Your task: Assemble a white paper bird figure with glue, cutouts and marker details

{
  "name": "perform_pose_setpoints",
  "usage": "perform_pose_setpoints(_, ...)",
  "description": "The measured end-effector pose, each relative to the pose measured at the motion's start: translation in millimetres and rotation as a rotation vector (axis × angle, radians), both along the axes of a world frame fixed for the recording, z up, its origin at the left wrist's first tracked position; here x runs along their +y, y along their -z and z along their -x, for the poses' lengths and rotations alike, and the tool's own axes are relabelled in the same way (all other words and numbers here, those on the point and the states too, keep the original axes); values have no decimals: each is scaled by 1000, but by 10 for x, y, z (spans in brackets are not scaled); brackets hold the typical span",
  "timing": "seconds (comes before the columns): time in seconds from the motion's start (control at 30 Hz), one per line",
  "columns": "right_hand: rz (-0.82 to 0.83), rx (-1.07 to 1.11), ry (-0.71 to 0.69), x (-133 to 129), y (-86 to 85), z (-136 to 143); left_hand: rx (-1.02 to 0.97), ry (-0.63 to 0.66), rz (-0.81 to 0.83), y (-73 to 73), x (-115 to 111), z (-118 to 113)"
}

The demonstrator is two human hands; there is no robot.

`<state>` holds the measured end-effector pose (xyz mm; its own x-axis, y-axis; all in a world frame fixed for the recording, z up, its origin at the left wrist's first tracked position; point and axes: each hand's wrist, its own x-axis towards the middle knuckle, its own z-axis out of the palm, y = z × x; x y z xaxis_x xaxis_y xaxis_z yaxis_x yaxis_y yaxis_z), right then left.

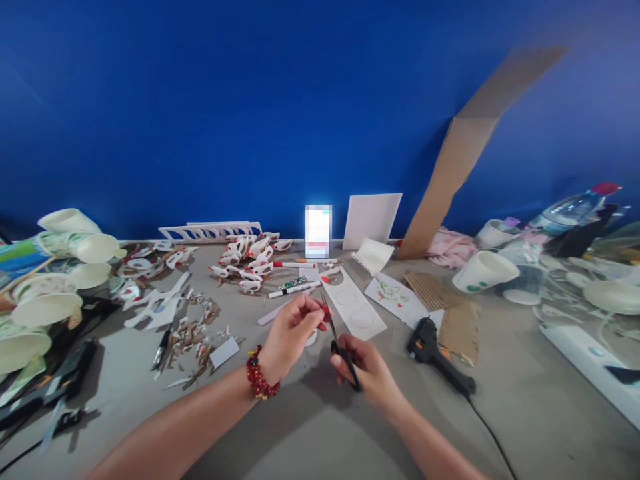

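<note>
My right hand (364, 367) grips the black handles of a pair of scissors (356, 379), whose blades point up and away toward my other hand. A small red piece (326, 310) is pinched in the fingertips of my left hand (297, 327), right beside the blades. Whether the blades touch the piece I cannot tell, and its shape is mostly hidden by my fingers. A beaded red bracelet (261, 375) circles my left wrist. Just beyond the hands lies a white card strip (360, 308) with round outlines on it.
A black glue gun (437, 357) with its cord lies to the right, near corrugated cardboard pieces (461, 331). Several red-and-white bird shapes (255, 257) are heaped behind left. Scraps (193, 337) and a craft knife (161, 348) lie left. A lit phone (319, 230) stands against the blue wall.
</note>
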<state>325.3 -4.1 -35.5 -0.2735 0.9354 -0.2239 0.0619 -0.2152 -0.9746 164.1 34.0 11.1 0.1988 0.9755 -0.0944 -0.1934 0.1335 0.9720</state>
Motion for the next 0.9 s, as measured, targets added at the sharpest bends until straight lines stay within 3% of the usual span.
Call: perform_pose_setpoints(0.9, -31, -67, 44, -4, 65, 28, -20, 9, 72, 53, 49, -25)
